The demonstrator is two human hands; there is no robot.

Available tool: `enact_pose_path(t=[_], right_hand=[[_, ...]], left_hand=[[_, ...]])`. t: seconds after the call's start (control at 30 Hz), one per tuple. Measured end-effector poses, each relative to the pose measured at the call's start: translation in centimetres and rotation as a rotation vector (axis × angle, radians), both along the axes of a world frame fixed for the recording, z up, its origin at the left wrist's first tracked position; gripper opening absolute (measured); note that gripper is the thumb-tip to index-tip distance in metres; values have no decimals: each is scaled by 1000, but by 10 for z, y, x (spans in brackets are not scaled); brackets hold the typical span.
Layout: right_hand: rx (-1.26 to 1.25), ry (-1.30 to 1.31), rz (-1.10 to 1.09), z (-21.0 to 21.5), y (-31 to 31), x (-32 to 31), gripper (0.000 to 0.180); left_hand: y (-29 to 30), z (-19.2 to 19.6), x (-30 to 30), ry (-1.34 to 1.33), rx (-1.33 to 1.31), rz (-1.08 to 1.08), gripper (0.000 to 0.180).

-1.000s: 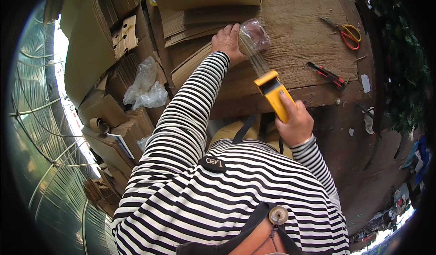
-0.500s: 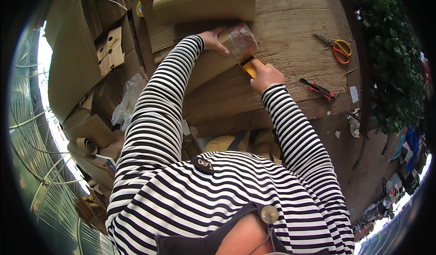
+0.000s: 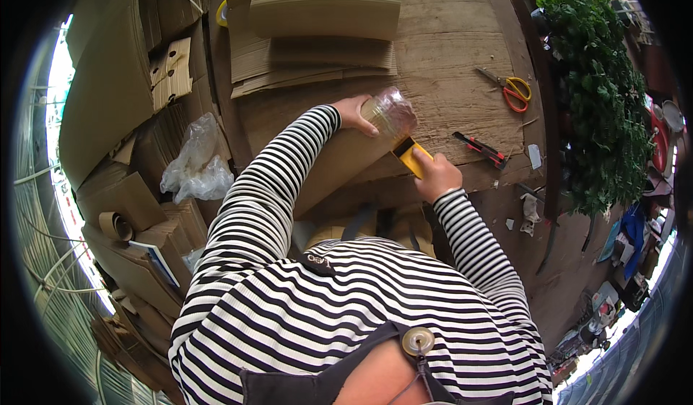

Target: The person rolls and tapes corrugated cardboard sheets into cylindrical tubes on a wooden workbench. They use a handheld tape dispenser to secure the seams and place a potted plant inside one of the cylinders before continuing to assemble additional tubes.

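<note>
My left hand [image 3: 355, 114] curls around the near-left end of a clear, shiny roll [image 3: 398, 109] with a pinkish tint, which looks like wide packing tape. Its thumb shows below that end; the fingertips are partly hidden. Against the roll's lower side is a yellow-and-black tape dispenser [image 3: 414, 160], gripped in my closed right hand [image 3: 440, 177]. A flat brown cardboard sheet [image 3: 338, 161] stretches from under the roll toward my body, partly behind my left sleeve. Whether tape is stuck to it cannot be made out.
Stacked cardboard [image 3: 317, 55] with a curved top sheet lies at the back. Scissors [image 3: 511, 91] and a red-and-black utility knife [image 3: 480, 150] rest on the wooden table [image 3: 462, 29] to the right. Leafy greenery [image 3: 595, 80] stands beyond. Crumpled plastic [image 3: 198, 163] sits among cardboard at left.
Both hands, the clear roll and the dispenser are now lower in view and nearer my body, apart from the cardboard stack. The view itself has also shifted. Both grips look unchanged.
</note>
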State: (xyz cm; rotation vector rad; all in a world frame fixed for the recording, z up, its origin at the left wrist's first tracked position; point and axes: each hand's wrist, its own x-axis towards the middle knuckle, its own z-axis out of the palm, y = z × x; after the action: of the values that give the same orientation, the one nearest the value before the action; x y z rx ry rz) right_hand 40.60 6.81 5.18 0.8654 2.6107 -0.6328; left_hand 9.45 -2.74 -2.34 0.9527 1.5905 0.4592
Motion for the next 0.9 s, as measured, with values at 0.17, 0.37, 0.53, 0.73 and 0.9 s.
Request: enact_pose_path(t=[0.17,0.37,0.53,0.73,0.9], right_hand=[[-67,43,-32,4,-11,20,66],[-80,-11,56,2,7,-30,44],[-193,-176,111,28,29,9,48],[-199,133,36,67,78,126,66],[-154,368,-19,68,97,125,71]], left_hand=[[-22,-3,7,-124,-54,179,106],[-33,-23,-2,-24,-117,148,115],[-11,29,41,53,-128,203,115],[-3,80,133,655,80,-131,108],[-48,60,166,817,247,-79,110]])
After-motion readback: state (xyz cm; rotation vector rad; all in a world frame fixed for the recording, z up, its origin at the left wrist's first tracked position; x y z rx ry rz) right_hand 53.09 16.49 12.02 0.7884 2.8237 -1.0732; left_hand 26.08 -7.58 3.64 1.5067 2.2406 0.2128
